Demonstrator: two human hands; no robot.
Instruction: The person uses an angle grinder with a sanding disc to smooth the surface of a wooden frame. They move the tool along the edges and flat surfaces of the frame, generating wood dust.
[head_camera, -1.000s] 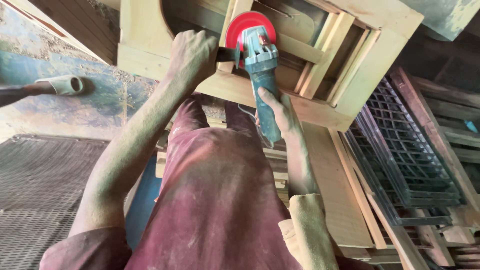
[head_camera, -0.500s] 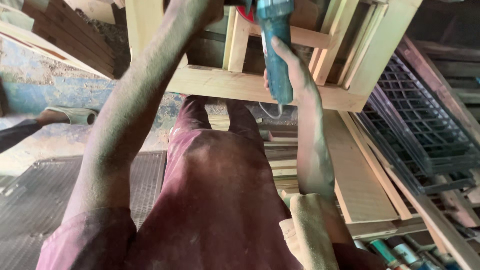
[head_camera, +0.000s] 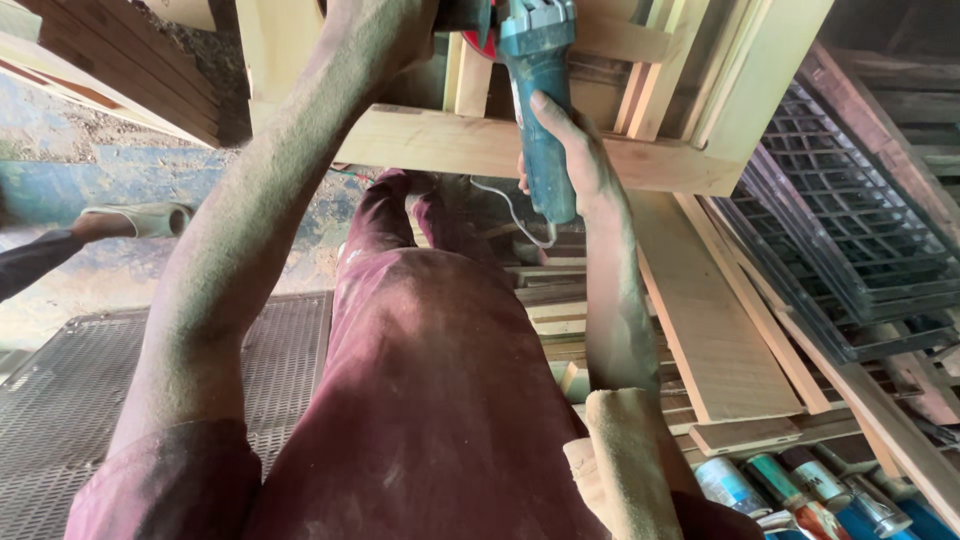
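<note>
Right hand (head_camera: 575, 165) clamped round teal angle grinder (head_camera: 540, 110) body, long axis running away toward wooden frame (head_camera: 480, 145). Left hand (head_camera: 395, 25) closed at side handle, partly out of view.

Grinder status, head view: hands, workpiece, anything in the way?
Right hand wrapped round teal grinder body. Left hand at its head, mostly cut off by frame top. Red disc against pale wooden frame. Cable hangs below; nothing blocking.
</note>
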